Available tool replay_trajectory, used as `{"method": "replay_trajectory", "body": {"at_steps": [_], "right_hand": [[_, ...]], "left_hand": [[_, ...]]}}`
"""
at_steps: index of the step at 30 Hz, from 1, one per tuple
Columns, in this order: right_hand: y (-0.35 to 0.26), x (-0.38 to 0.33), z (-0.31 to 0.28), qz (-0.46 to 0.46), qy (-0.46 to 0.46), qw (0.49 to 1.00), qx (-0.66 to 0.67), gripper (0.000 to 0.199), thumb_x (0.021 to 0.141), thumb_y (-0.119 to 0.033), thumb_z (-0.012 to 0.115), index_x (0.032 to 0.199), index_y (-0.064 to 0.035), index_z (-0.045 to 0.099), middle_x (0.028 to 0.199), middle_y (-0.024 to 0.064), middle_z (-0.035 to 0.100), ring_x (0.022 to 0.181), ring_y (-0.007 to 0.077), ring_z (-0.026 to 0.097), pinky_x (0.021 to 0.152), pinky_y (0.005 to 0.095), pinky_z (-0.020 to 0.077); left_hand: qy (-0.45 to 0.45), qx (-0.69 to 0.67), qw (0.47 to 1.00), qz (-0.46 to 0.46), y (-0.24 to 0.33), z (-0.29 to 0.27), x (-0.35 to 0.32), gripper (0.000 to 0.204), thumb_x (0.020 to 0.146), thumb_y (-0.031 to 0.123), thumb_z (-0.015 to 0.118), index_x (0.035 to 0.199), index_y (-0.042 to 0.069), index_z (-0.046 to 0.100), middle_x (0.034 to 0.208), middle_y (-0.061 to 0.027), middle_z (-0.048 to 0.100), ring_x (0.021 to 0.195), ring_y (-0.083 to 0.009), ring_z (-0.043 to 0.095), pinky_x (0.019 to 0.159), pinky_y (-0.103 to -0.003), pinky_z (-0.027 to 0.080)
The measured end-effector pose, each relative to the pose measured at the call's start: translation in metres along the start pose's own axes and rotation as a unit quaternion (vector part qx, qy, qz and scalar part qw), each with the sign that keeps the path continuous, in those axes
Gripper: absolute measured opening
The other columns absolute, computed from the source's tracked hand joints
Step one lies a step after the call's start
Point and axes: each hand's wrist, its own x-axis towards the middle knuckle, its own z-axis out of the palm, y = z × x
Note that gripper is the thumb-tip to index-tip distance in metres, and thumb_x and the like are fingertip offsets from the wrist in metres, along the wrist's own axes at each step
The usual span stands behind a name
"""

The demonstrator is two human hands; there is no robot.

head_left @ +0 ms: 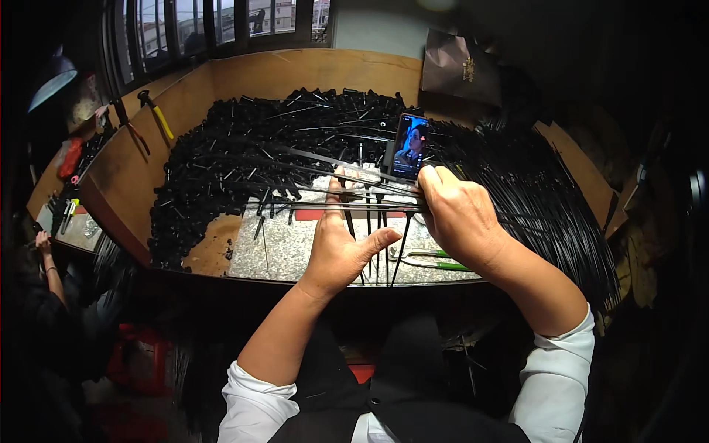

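My left hand (341, 244) reaches over the grey stone slab (288, 247), its fingers closed around a bundle of thin metal rods (325, 196) with black ends. My right hand (459, 214) grips the same rods further right, just below a propped-up phone (408, 146) with a lit screen. Several black-tipped rods hang down between my hands over the slab. A big curved heap of black-handled rods (221, 170) covers the wooden bench to the left and behind.
A fan of long black rods (546, 199) spreads to the right. Green-handled pliers (432, 258) lie on the slab. A yellow-handled hammer (156, 112) and other tools rest at far left. A brown paper bag (461, 68) stands behind. Another person's hand (43, 244) shows at the left.
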Motion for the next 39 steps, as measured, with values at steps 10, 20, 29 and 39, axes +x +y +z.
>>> {"method": "replay_trajectory", "body": {"at_steps": [10,20,29,39], "right_hand": [[-0.018,-0.021,0.023,0.040,-0.043,0.958,0.279,0.021,0.077,-0.001,0.066,0.092,0.0006,0.052,0.080,0.0171,0.057,0.077,0.0366,0.058,0.067,0.0411,0.0456],[-0.009,-0.014,0.039,0.057,-0.017,0.982,0.181,0.014,0.078,-0.002,0.058,0.089,-0.0001,0.049,0.071,0.0207,0.060,0.067,0.0417,0.059,0.059,0.0482,0.0455],[-0.043,-0.011,0.028,-0.014,0.020,0.995,0.099,0.013,0.078,-0.007,0.056,0.084,-0.0023,0.046,0.067,0.0139,0.058,0.058,0.0295,0.061,0.047,0.0382,0.0477],[-0.054,-0.017,0.020,-0.043,0.049,0.997,0.051,0.011,0.078,-0.004,0.054,0.083,-0.0026,0.045,0.064,0.0103,0.053,0.054,0.0244,0.060,0.045,0.0342,0.0468]], "left_hand": [[0.032,0.232,0.972,0.014,0.011,-0.016,-0.032,0.068,0.079,0.036,0.073,0.120,-0.013,0.049,0.103,-0.0286,0.062,0.095,-0.0385,0.063,0.086,-0.038,0.048],[0.092,0.169,0.965,0.181,0.044,-0.012,-0.097,0.067,0.078,0.031,0.076,0.122,-0.009,0.046,0.122,-0.0213,0.053,0.107,-0.0253,0.056,0.094,-0.037,0.045],[0.112,0.169,0.978,0.046,-0.006,0.012,-0.050,0.118,0.060,0.015,0.086,0.142,-0.008,0.004,0.139,-0.0284,0.026,0.130,-0.0387,0.031,0.109,-0.042,0.024],[0.184,0.280,0.916,0.219,-0.011,0.008,-0.024,0.066,0.073,-0.004,0.069,0.130,-0.010,0.036,0.120,-0.0220,0.052,0.108,-0.0305,0.055,0.094,-0.037,0.043]]}}
